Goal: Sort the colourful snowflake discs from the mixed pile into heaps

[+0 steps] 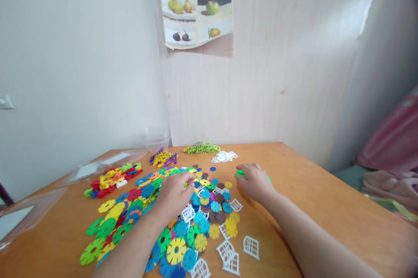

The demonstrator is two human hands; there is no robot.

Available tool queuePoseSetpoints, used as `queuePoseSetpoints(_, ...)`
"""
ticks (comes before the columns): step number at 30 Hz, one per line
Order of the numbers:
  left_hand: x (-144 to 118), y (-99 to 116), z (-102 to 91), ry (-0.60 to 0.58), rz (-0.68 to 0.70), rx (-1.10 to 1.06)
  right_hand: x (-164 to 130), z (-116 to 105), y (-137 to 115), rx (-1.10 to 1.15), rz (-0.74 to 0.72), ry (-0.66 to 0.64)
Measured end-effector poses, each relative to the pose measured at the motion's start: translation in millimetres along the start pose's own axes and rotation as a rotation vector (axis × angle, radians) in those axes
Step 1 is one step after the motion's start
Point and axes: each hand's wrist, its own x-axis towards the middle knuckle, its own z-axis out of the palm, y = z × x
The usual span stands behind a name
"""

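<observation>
While the left hand (174, 193) hovers over or rests on a broad heap of notched discs (183, 228), its fingers bent and thumb slightly apart, the right hand (256, 181) lies palm down over a few green pieces (240, 174) to the heap's right. Its fingers are loosely curved; whether either hand grips anything, I cannot tell. The heap spreads across the left and middle of the orange-brown table (313, 208), with white window-shaped pieces (251, 246) among and beside it. Behind it sit a purple-and-yellow pile (163, 158), a light-green pile (203, 148) and a small white pile (224, 156). Mixed building blocks (112, 180) lie on the left, and a clear tub (156, 142) stands near the wall.
</observation>
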Motion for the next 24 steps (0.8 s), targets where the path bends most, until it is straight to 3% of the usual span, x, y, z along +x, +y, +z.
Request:
queuePoseSetpoints(4,-2.3,2.4,3.3,-0.039,0.079,0.067,-9.2,10.8,-29.5,0.09,-0.22,-0.032)
queuePoseSetpoints(9,-6.7,4.1,6.8,-0.122,0.147,0.098,-12.0,23.6,-55.2,0.103,-0.343,-0.179)
queuePoseSetpoints(15,-9.1,3.9,9.4,-0.17,0.134,0.063,-12.1,24.1,-61.9,0.094,-0.38,-0.319)
queuePoseSetpoints(24,-7.8,6.7,7.6,-0.107,0.171,0.075,-15.1,23.1,-67.1,0.201,-0.313,-0.213)
